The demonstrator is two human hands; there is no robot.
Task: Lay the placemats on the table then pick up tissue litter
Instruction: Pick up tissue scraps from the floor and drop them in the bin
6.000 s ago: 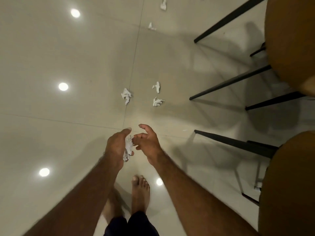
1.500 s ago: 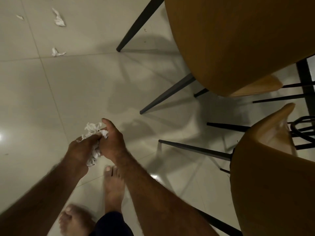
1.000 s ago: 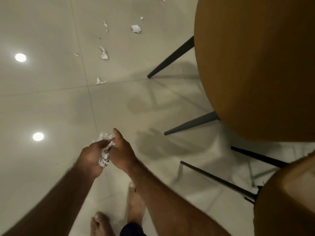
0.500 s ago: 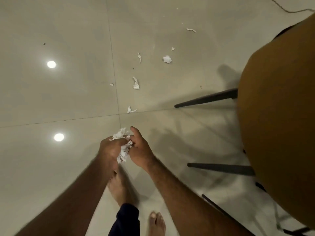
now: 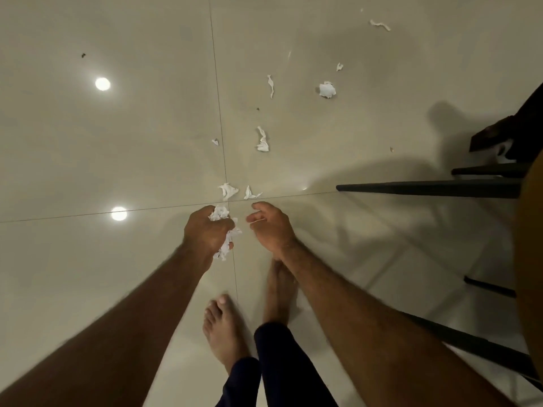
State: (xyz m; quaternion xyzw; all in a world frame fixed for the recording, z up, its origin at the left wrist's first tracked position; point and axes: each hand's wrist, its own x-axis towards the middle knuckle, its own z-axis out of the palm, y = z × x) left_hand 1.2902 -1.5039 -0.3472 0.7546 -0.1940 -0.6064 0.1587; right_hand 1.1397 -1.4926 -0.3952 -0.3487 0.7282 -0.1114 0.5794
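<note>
Left hand [image 5: 205, 230] is closed around a wad of crumpled tissue [image 5: 226, 236], white ends showing above and below the fist. Right hand [image 5: 271, 227] is held just beside it, empty, fingers loosely curled and parted. Two tissue scraps [image 5: 227, 190] are seen on the floor [image 5: 117, 142] just beyond both hands; further scraps [image 5: 262, 140] lie well beyond. Dark chair legs [image 5: 426, 188] stand right of the right hand.

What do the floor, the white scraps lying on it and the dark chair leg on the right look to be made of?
Floor: probably glazed or polished tile, since it mirrors the ceiling lights and is cut by thin grout lines.
White scraps: thin tissue paper, crumpled and torn, like the wad in the left hand.
Chair leg: slim, tapered, matte black; likely painted metal, though wood cannot be ruled out.
</note>
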